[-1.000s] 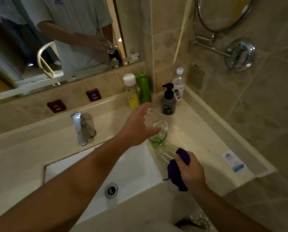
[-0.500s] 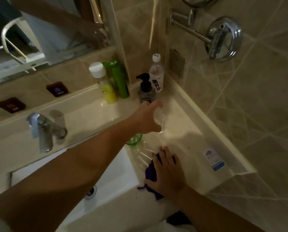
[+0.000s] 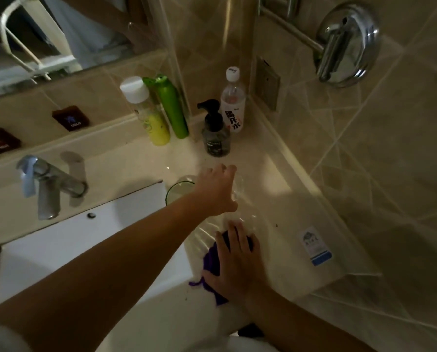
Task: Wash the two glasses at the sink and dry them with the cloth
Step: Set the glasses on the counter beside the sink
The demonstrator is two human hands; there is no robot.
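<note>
Left hand grips a clear glass; right hand (fingers flat) presses the purple cloth.

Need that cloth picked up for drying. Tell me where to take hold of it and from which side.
The purple cloth lies flat on the counter under the right hand, bunched and limp. Probably best to come from above and pinch the raised bunched middle; the loose tail near the sink edge would only dangle.

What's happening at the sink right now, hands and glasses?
Left hand on clear glass, grip unclear. Right hand flat on purple cloth. Green-rimmed glass beside. Pump bottle close behind.
</note>
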